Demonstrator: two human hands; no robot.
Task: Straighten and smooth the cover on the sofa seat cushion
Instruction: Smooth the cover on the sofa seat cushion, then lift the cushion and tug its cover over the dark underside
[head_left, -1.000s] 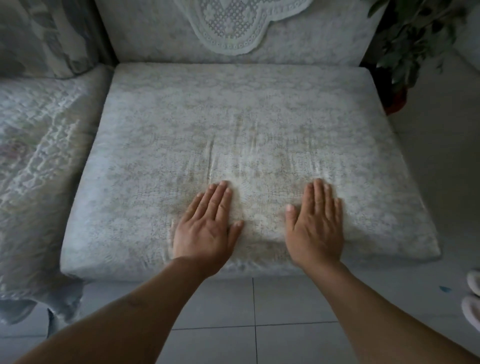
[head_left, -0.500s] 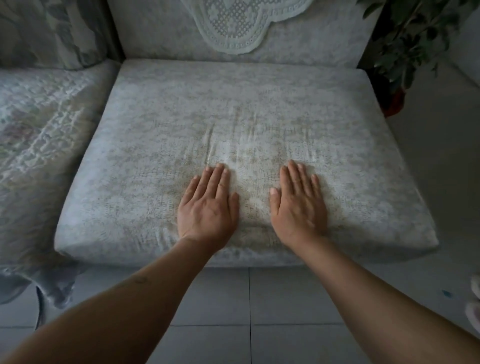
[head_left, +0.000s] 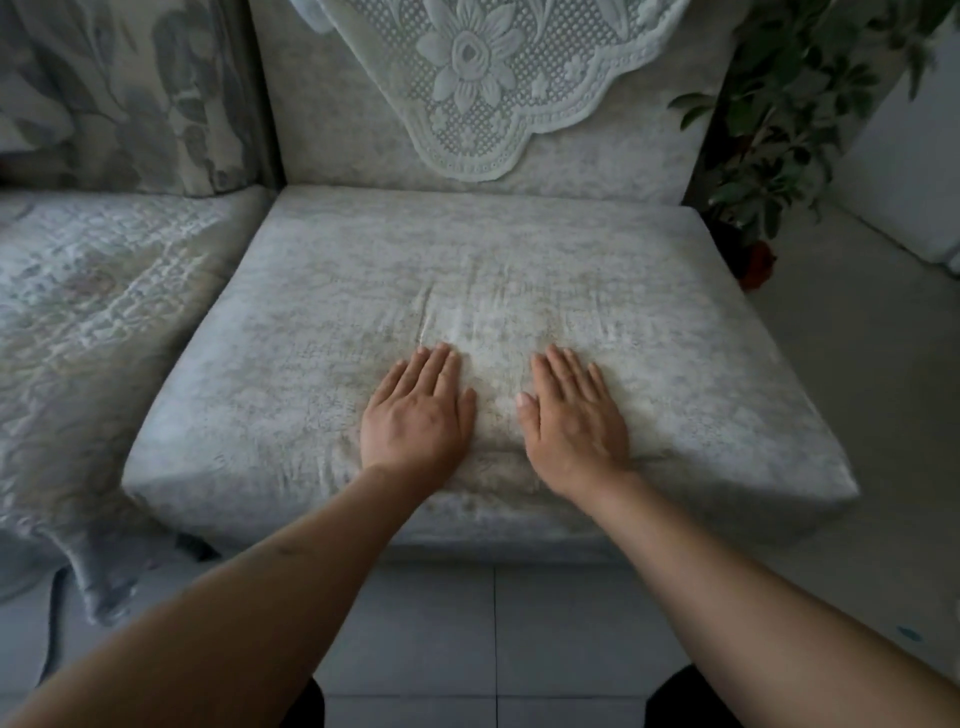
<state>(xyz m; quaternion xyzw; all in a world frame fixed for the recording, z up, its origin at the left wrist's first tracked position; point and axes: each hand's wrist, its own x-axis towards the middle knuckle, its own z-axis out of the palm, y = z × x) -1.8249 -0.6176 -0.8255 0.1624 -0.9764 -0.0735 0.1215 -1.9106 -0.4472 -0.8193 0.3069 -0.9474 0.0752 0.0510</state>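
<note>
The sofa seat cushion (head_left: 322, 322) wears a pale grey-white mottled cover and fills the middle of the view. A short crease (head_left: 427, 317) runs away from me just beyond my left fingertips, and faint wrinkles lie between my hands. My left hand (head_left: 418, 415) presses flat, palm down, near the cushion's front edge with fingers together. A palm's width to its right lies my right hand (head_left: 574, 415), also flat on the cover. Neither hand grips fabric.
A white lace doily (head_left: 493, 78) hangs over the backrest. To the left lies a neighbouring seat under a textured throw (head_left: 88, 312), whose corner droops to the tiled floor (head_left: 493, 623). A potted plant (head_left: 769, 130) stands at the sofa's right end.
My right hand has slid left toward my left hand, narrowing the gap. The view has tilted up, showing more backrest and doily.
</note>
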